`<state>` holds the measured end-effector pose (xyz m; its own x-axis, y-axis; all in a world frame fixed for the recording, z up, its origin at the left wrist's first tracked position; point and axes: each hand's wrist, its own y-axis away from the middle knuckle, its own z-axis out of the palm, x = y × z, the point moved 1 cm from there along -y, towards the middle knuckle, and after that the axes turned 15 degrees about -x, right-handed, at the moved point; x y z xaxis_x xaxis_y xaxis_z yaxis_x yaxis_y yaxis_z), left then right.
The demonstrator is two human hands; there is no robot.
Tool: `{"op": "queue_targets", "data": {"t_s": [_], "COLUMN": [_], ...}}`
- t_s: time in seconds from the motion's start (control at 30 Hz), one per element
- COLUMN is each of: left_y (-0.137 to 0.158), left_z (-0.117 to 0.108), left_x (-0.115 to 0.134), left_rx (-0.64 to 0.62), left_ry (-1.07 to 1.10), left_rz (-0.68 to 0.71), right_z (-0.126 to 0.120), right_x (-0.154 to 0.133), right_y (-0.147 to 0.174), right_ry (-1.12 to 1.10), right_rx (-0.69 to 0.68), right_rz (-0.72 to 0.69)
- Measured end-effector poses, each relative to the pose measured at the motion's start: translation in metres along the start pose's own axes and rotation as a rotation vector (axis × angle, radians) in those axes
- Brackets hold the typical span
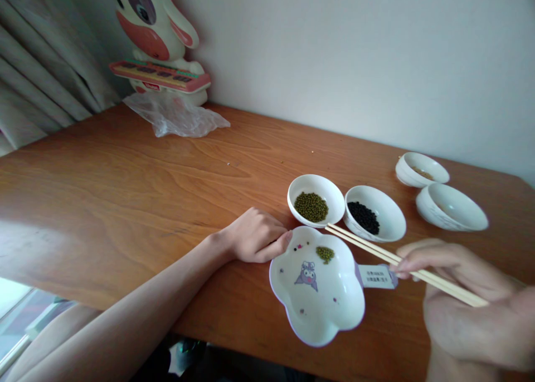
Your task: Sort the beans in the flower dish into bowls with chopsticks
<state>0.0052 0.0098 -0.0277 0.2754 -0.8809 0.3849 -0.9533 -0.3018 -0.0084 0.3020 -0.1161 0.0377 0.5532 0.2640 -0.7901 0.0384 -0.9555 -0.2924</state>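
Observation:
My right hand (468,298) is closed round a pair of pale wooden chopsticks (388,256), whose tips point left, between the near rim of the mung bean bowl (295,218) and the dish. My left hand (259,237) rests on the table with its fingers curled, gripping the upper left rim of a white flower-shaped dish (321,312). The dish has a purple edge, a cartoon print and a labelled handle (378,277) reaching right. A small heap of green mung beans (325,254) lies in its upper part. Black beans (363,218) fill part of another white bowl (390,223).
Two more white bowls stand at the right: the farther bowl (403,173) holds yellowish grains, and the nearer bowl (451,218) shows little inside. A clear plastic bag (179,117) lies before a toy cow with a keyboard (161,76). The wooden table (137,187) meets a wall.

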Motion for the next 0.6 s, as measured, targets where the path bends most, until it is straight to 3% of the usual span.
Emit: {"op": "queue_targets", "data": {"t_s": [0.13, 0.23, 0.4, 0.6], "left_y": [0.0, 0.0, 0.0, 0.0], "left_z": [-0.001, 0.0, 0.0, 0.0], "left_x": [0.0, 0.0, -0.001, 0.0], "left_rx": [0.007, 0.01, 0.007, 0.019], "left_ry": [0.004, 0.013, 0.007, -0.005], "left_rz": [0.004, 0.008, 0.016, 0.014], "right_z": [0.014, 0.024, 0.021, 0.024], "right_x": [-0.016, -0.024, -0.024, -0.02], "right_y": [-0.014, -0.019, -0.009, -0.007], "right_ry": [-0.064, -0.114, -0.094, -0.031], "right_rx": [0.08, 0.066, -0.023, -0.248], "right_rz": [0.14, 0.14, 0.117, 0.052]}}
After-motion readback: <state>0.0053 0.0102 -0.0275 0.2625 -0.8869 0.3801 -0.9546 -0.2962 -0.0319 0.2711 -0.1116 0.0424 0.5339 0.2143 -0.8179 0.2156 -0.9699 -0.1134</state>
